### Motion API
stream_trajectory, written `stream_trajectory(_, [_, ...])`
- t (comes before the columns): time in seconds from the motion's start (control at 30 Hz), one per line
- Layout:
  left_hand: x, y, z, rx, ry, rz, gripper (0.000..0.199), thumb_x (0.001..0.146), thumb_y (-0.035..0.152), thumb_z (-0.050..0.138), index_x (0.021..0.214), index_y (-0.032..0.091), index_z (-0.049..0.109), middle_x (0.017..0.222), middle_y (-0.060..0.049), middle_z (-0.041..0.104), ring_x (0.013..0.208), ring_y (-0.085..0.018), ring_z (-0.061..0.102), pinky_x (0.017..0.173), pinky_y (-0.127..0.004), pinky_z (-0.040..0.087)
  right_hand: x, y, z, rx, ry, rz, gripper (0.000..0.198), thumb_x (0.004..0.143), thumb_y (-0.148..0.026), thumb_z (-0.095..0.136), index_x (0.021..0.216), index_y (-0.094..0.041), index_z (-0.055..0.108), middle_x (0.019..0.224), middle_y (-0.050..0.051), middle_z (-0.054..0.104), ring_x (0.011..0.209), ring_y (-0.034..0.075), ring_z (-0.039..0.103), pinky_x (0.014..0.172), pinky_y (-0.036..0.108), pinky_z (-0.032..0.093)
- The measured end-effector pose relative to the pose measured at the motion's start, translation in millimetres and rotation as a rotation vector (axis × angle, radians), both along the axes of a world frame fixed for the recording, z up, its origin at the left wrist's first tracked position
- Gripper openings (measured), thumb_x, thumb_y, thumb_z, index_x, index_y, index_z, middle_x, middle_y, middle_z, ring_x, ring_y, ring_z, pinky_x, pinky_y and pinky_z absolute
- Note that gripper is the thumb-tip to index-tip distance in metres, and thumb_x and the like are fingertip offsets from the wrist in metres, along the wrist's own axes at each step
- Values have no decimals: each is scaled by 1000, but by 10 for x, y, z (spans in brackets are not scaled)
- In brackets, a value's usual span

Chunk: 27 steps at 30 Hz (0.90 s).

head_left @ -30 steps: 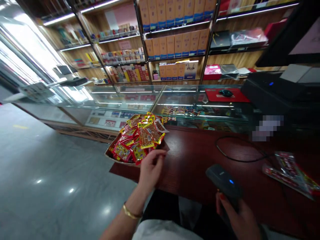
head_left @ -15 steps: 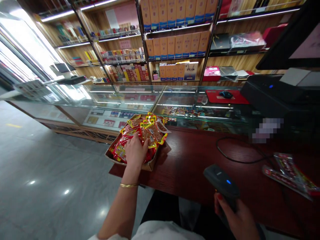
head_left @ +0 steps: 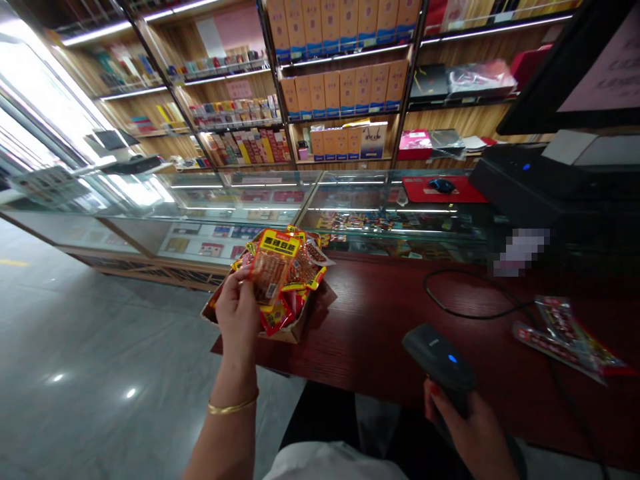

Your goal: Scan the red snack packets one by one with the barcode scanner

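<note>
My left hand (head_left: 239,308) pinches a yellow-and-red snack packet (head_left: 274,267) by its left edge, its printed front turned up toward me. Below it stands a cardboard box (head_left: 291,333) heaped with more red and yellow packets (head_left: 306,267); part of the heap is hidden behind the held packet and my hand. My right hand (head_left: 473,427) is wrapped round the handle of a dark barcode scanner (head_left: 440,360), which has a small blue light on top. The scanner is over the front edge of the dark red wooden counter (head_left: 365,313), its head pointing up and left.
On the right of the counter lie long clear snack packs (head_left: 570,343) and a black cable (head_left: 450,310). A dark machine (head_left: 540,187) stands under a monitor (head_left: 555,73). Behind runs a glass display case (head_left: 240,200), with a computer mouse (head_left: 442,185) on a red mat.
My left hand has come up from the heap and to the left, now with a snack packet in its fingers. My right hand keeps the scanner; the view has shifted slightly.
</note>
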<state>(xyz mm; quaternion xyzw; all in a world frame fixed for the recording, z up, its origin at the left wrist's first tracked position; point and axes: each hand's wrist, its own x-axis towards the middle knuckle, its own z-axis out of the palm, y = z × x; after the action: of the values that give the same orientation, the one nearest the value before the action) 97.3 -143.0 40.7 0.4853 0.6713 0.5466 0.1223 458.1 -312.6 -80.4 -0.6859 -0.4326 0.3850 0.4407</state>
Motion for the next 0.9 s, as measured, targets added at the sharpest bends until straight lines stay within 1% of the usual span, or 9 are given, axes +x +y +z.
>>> stream_trajectory(0.1, [427, -123, -34, -169, -504, -309, 30, 82, 41, 64, 103, 20, 67, 86, -1, 72, 74, -17, 67, 70, -28, 55, 5, -8, 0, -4, 10, -39, 63, 77, -82, 69, 75, -19, 74, 67, 8, 75, 63, 24, 71, 63, 30, 58])
stream_trajectory(0.17, [756, -153, -173, -319, -750, -509, 30, 75, 37, 71, 99, 19, 67, 82, -1, 72, 70, -15, 66, 68, -26, 54, 11, -25, 14, 3, 13, -72, 62, 75, -81, 71, 73, -19, 73, 68, 8, 76, 62, 24, 71, 63, 30, 58])
stream_trajectory(0.23, [1054, -136, -396, -444, -886, -662, 34, 70, 33, 76, 98, 17, 67, 81, -2, 73, 68, -14, 66, 67, -25, 52, 18, -54, 42, 12, -3, -86, 57, 77, -77, 72, 71, -20, 73, 66, 7, 76, 61, 23, 70, 62, 30, 57])
stream_trajectory(0.33, [1367, -33, -789, -543, -878, -817, 43, 62, 24, 83, 101, 17, 69, 85, -3, 76, 70, -15, 67, 68, -25, 51, 18, -103, 106, 39, -52, -103, 49, 82, -70, 71, 70, -22, 71, 61, 4, 72, 59, 22, 68, 59, 29, 55])
stream_trajectory(0.43, [1505, 123, -1128, -511, -783, -872, 50, 58, 22, 89, 105, 16, 73, 98, -6, 79, 82, -18, 71, 77, -27, 53, 7, -133, 154, 56, -83, -93, 46, 85, -67, 68, 71, -23, 69, 61, 3, 72, 59, 22, 67, 61, 29, 54])
stream_trajectory(0.5, [1524, 219, -1288, -490, -740, -860, 51, 59, 30, 92, 105, 15, 77, 100, -8, 80, 85, -20, 71, 82, -30, 53, 4, -140, 154, 49, -94, -61, 46, 85, -68, 68, 73, -24, 69, 60, 2, 71, 58, 22, 67, 61, 29, 54])
stream_trajectory(0.57, [1511, 283, -1391, -483, -718, -829, 53, 60, 40, 93, 104, 14, 80, 97, -9, 81, 82, -20, 72, 81, -31, 54, 2, -140, 131, 38, -97, -22, 46, 85, -68, 68, 76, -24, 69, 58, 2, 69, 56, 22, 67, 60, 29, 53])
stream_trajectory(0.73, [1465, 312, -1454, -438, -710, -823, 55, 65, 52, 90, 103, 14, 83, 96, -9, 82, 79, -20, 72, 78, -30, 55, -36, -117, 72, 35, -117, 35, 45, 88, -67, 67, 81, -22, 69, 60, 2, 70, 57, 21, 67, 60, 29, 52])
stream_trajectory(0.9, [1459, 313, -1430, -435, -710, -788, 51, 68, 54, 88, 97, 13, 84, 89, -8, 81, 74, -18, 69, 73, -28, 53, -63, -83, 68, 31, -124, 60, 42, 89, -64, 67, 78, -24, 66, 60, 1, 69, 56, 21, 66, 60, 29, 52])
